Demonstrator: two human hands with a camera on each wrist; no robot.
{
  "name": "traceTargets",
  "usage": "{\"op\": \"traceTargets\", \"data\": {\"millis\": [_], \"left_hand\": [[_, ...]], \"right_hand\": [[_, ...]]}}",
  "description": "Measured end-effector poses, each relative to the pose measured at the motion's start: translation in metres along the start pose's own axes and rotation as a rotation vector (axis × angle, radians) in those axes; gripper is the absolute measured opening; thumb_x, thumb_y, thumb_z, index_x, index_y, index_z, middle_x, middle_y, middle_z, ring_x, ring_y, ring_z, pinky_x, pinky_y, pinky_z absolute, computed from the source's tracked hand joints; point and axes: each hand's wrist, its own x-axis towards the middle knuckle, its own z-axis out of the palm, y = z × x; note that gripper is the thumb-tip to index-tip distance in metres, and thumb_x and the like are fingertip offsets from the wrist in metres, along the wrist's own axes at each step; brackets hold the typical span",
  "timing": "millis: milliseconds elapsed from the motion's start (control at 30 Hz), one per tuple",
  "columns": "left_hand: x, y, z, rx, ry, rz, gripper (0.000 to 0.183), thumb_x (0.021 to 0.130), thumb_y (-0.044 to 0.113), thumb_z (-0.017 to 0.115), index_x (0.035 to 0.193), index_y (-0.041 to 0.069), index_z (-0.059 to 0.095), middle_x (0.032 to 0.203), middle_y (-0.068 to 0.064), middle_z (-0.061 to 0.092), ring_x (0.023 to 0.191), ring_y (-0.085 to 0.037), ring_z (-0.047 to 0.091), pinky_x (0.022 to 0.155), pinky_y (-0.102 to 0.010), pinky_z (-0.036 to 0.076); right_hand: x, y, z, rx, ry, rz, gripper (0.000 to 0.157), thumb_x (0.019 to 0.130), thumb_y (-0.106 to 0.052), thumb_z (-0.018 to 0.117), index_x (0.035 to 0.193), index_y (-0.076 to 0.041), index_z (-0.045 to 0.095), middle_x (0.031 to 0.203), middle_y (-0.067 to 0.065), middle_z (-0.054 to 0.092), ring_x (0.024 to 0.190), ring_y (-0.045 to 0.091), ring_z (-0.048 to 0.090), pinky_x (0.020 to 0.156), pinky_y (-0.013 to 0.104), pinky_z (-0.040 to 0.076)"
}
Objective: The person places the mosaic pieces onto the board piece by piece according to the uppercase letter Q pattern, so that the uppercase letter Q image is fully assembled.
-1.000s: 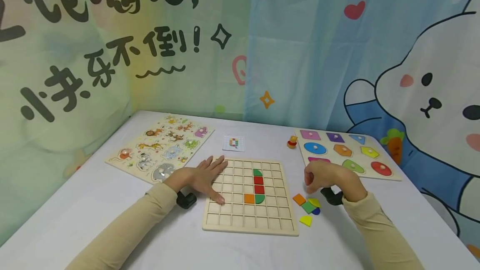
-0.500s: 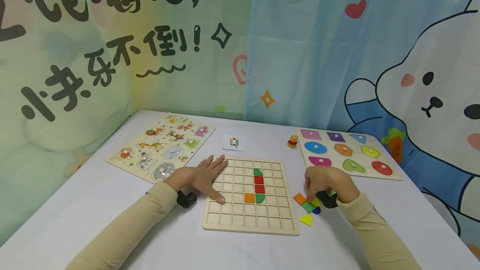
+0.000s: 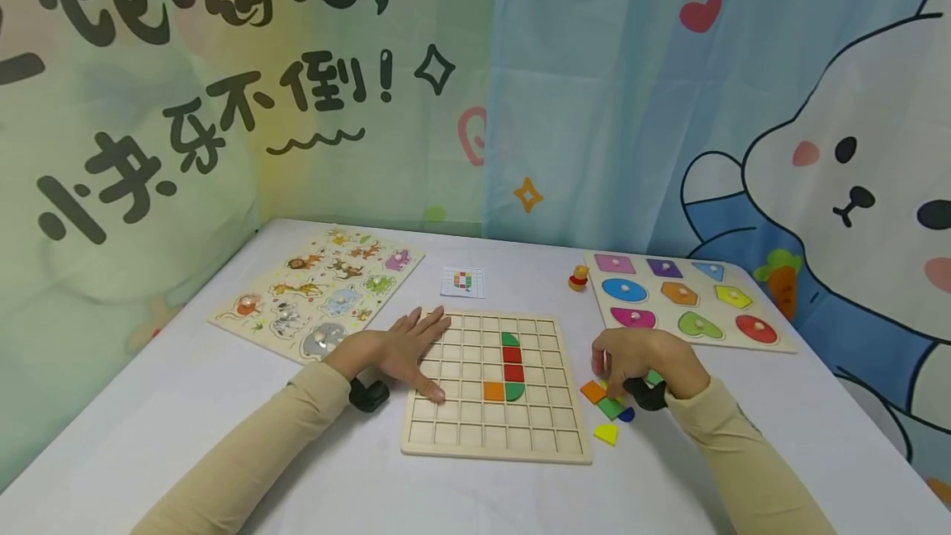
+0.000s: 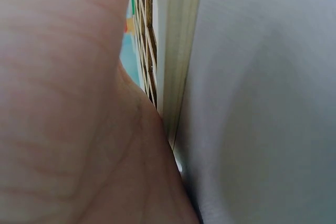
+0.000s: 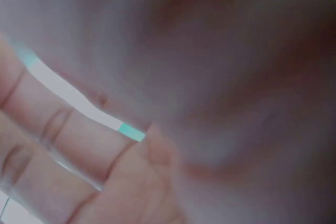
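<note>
My left hand lies spread on the left side of a wooden grid board, thumb and fingers straight. In the left wrist view, the board's edge runs beside the palm. Set in the grid are two red squares, two green rounded pieces and an orange square. Right of the board, my right hand reaches down with curled fingers and seems to pinch a yellow piece, partly hidden by the fingertips. Close-up palm and fingers fill the right wrist view.
Near the right hand lie an orange square, a green square, a blue piece, another yellow piece and a green bit. Behind are an animal puzzle, pattern card, small figure and shape puzzle.
My right hand has lowered onto the loose pieces, then shifted slightly left; a yellow piece now shows at its fingertips. The left hand stays on the board.
</note>
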Motion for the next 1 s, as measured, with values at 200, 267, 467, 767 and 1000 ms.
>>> {"op": "traceTargets", "data": {"millis": [200, 267, 467, 767, 1000], "left_hand": [[-0.0001, 0.0002, 0.0008, -0.007, 0.007, -0.004, 0.123, 0.075, 0.067, 0.072, 0.158, 0.014, -0.001, 0.165, -0.006, -0.013, 0.150, -0.036, -0.012, 0.122, -0.049, -0.002], [0.0002, -0.0002, 0.0011, -0.004, 0.007, -0.003, 0.122, 0.075, 0.066, 0.072, 0.158, 0.014, -0.001, 0.165, -0.006, -0.013, 0.150, -0.036, -0.012, 0.122, -0.049, -0.002], [0.0006, -0.0007, 0.0007, -0.003, 0.002, 0.006, 0.123, 0.075, 0.067, 0.071, 0.158, 0.014, -0.002, 0.164, -0.005, -0.014, 0.150, -0.035, -0.013, 0.122, -0.050, -0.003], [0.0013, -0.0027, 0.0010, -0.011, -0.007, 0.008, 0.124, 0.075, 0.068, 0.071, 0.158, 0.015, -0.003, 0.164, -0.005, -0.016, 0.149, -0.035, -0.014, 0.122, -0.049, -0.004], [-0.0003, -0.0015, 0.0001, -0.005, -0.003, 0.009, 0.123, 0.075, 0.067, 0.071, 0.158, 0.014, -0.002, 0.164, -0.005, -0.015, 0.150, -0.036, -0.013, 0.122, -0.050, -0.002]], "right_hand": [[0.0008, -0.0003, -0.0015, 0.015, -0.019, -0.004, 0.027, 0.076, -0.007, 0.082, 0.092, -0.011, 0.062, 0.088, 0.007, 0.059, 0.080, 0.021, 0.056, 0.067, 0.030, 0.052], [0.0012, -0.0001, -0.0015, 0.009, -0.015, -0.008, 0.026, 0.076, -0.006, 0.082, 0.092, -0.011, 0.062, 0.088, 0.007, 0.059, 0.080, 0.021, 0.056, 0.067, 0.031, 0.052], [0.0020, 0.0007, -0.0003, -0.045, 0.033, -0.015, 0.025, 0.077, -0.005, 0.081, 0.090, -0.012, 0.061, 0.086, 0.006, 0.059, 0.079, 0.021, 0.055, 0.070, 0.034, 0.052], [0.0053, 0.0037, -0.0008, -0.052, 0.070, -0.003, 0.022, 0.081, -0.002, 0.076, 0.094, -0.012, 0.061, 0.088, 0.007, 0.059, 0.080, 0.022, 0.055, 0.073, 0.035, 0.053], [0.0077, 0.0049, -0.0028, -0.048, 0.096, -0.013, 0.022, 0.084, -0.007, 0.076, 0.099, -0.009, 0.061, 0.087, 0.007, 0.059, 0.075, 0.019, 0.056, 0.071, 0.032, 0.054]]}}
